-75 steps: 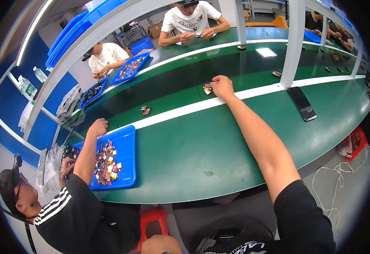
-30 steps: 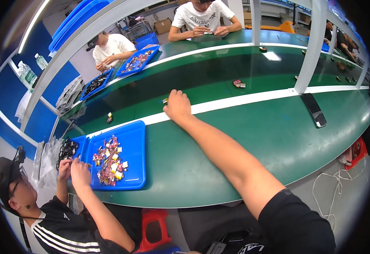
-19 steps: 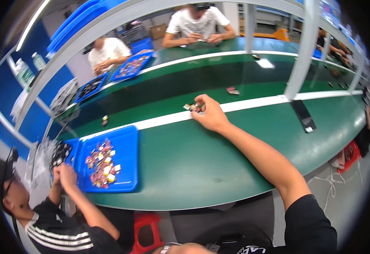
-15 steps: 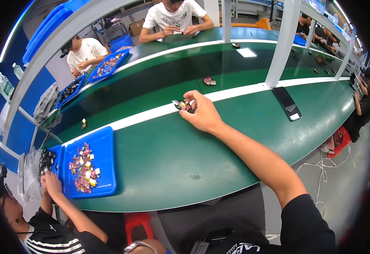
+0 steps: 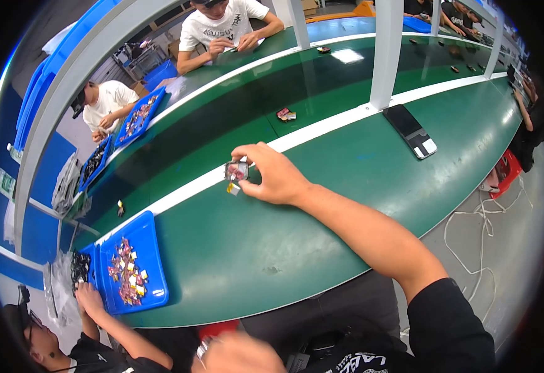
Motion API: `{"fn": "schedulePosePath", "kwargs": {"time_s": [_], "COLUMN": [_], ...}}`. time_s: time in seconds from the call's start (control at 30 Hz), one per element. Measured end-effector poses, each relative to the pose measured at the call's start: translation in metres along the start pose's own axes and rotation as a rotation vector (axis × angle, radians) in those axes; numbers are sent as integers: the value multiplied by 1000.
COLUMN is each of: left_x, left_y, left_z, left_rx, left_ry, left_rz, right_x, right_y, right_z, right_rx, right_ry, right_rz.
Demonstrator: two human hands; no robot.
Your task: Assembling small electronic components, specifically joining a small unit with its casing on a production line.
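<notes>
Over the white strip of the green table, my right hand [image 5: 272, 174] pinches a small square electronic part [image 5: 236, 170] between thumb and fingers. The part has a black rim, a reddish inside and a yellow-and-white tab hanging below. My left hand [image 5: 241, 353] is low at the bottom edge, in front of the table, with a watch or bracelet at the wrist. Motion smears it and its fingers cannot be made out. Another small red and black part [image 5: 286, 114] lies on the dark green belt beyond my right hand.
A blue tray [image 5: 161, 283] of red, white and yellow pieces stands at the left, beside a co-worker's hands [image 5: 90, 300]. A black phone [image 5: 409, 130] lies at the right near a white post [image 5: 384, 56]. Two people sit across the belt, near more blue trays [image 5: 140, 115].
My right hand has turned the part so its square face shows, and it sits further left in view. My left hand has come up further into view. The whole view has shifted.
</notes>
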State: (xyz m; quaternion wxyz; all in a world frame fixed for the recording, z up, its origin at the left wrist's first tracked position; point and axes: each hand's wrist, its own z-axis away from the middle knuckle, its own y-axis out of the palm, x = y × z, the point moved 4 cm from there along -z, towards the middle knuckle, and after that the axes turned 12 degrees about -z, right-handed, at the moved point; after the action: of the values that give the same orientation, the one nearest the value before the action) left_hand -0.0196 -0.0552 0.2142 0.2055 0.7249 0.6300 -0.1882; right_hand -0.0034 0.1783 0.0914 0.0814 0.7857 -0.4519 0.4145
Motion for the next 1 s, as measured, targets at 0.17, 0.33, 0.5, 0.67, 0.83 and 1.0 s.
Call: {"fn": "schedulePosePath", "kwargs": {"time_s": [0.17,0.33,0.5,0.67,0.83,1.0], "left_x": [101,153,155,163,165,168], "left_y": [-135,-173,-178,-174,-164,-161], "left_z": [1,44,51,55,54,59], "left_rx": [-297,-150,-36,-176,-241,-247], "left_ry": [-599,-1099,-1163,-1142,-1107,-1064], "left_rz": [-1015,-546,-269,-265,-169,-70], "right_x": [3,8,15,15,9,10], "right_y": [2,13,21,16,13,11], "right_z": [3,5,5,3,4,3], "right_rx": [94,233,378,374,287,318], "right_ry": [5,-2,109,-99,-127,-74], "right_rz": [7,-77,3,107,221,163]}}
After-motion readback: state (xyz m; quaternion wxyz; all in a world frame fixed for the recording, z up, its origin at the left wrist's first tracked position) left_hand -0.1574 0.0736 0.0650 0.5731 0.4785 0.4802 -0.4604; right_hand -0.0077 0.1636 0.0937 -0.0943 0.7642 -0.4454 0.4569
